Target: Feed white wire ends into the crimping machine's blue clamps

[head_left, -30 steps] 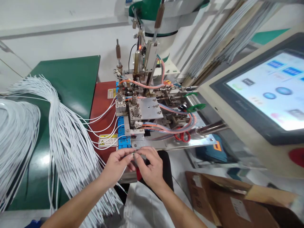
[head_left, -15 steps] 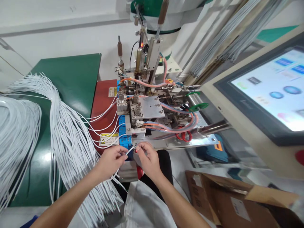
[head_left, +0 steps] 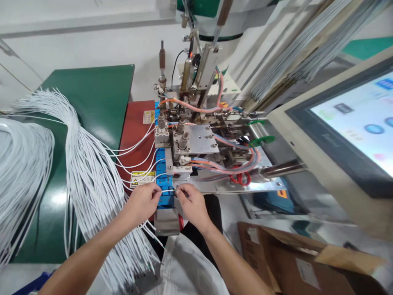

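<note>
A white cable (head_left: 167, 191) stretches between my two hands over the blue fixture blocks (head_left: 165, 200) at the machine's near left edge. My left hand (head_left: 146, 199) is closed on it, thumb and fingers pinched. Close to the cable's end, my right hand (head_left: 192, 203) pinches it; the tip is mostly hidden by the fingers. Other white cables run from the big cable bundle (head_left: 89, 172) to blue blocks farther up the row. The machine (head_left: 199, 139), with metal cylinders and orange and grey hoses, stands just beyond my hands.
A red plate (head_left: 135, 141) with warning labels lies between the green table (head_left: 98, 90) and the machine. At left rests a coiled cable bundle (head_left: 24, 176). A touchscreen (head_left: 365, 119) juts in at right, above a cardboard box (head_left: 285, 262). A wire spool (head_left: 259, 134) sits on the machine.
The cable between my hands has gone from slanted to nearly level and now lies over the blue blocks. My left hand has turned and moved slightly up. The camera view has shifted a little.
</note>
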Tool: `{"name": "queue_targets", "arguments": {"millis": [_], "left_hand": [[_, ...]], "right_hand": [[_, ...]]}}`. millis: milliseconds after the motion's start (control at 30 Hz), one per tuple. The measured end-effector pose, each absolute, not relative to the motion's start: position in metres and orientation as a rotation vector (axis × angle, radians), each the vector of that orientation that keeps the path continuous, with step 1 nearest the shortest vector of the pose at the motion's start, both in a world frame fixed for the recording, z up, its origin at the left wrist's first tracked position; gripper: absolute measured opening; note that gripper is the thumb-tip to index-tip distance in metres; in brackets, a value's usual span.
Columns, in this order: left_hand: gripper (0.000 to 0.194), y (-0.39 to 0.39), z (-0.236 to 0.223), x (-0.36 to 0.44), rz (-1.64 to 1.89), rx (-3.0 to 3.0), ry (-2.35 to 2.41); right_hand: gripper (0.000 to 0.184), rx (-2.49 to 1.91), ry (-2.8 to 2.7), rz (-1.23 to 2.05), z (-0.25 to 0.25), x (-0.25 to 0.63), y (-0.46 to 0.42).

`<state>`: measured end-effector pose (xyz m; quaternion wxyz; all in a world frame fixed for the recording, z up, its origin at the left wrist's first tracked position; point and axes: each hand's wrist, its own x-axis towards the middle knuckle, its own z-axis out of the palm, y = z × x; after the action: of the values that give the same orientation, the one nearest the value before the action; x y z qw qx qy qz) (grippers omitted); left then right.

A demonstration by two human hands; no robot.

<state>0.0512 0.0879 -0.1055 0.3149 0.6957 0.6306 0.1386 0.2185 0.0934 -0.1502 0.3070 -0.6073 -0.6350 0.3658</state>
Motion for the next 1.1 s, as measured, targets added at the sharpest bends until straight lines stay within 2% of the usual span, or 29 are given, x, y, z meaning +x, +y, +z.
{"name": "queue_targets", "arguments": {"millis": [100,233,400,600,900,1100], "left_hand": [[0.020,0.091,-0.107,0.052,0.290,1.921,1.698],[0.020,0.093,-0.109,0.052,0.233,1.964,1.701],[0.020,0.093,-0.107,0.051,0.284,1.926,1.664],[0.021,0.090,-0.107,0.050,0.302,1.943,1.638],[0.022,0.089,-0.110,0.052,0.281,1.973,1.649],[0.021,0.086,-0.108,0.053,0.170,2.081,1.687]], "right_hand": [[0.016,-1.619,-1.686,1.034,-0.149,0.219,0.097],[0.015,-1.554,-1.745,0.961,-0.152,0.221,0.097],[0.007,-1.332,-1.821,0.720,-0.158,0.227,0.092],[0.010,-1.251,-1.992,0.386,-0.159,0.229,0.093],[0.015,-1.527,-1.785,0.824,-0.152,0.219,0.093],[0.020,-1.476,-1.875,0.889,-0.153,0.225,0.097]]}}
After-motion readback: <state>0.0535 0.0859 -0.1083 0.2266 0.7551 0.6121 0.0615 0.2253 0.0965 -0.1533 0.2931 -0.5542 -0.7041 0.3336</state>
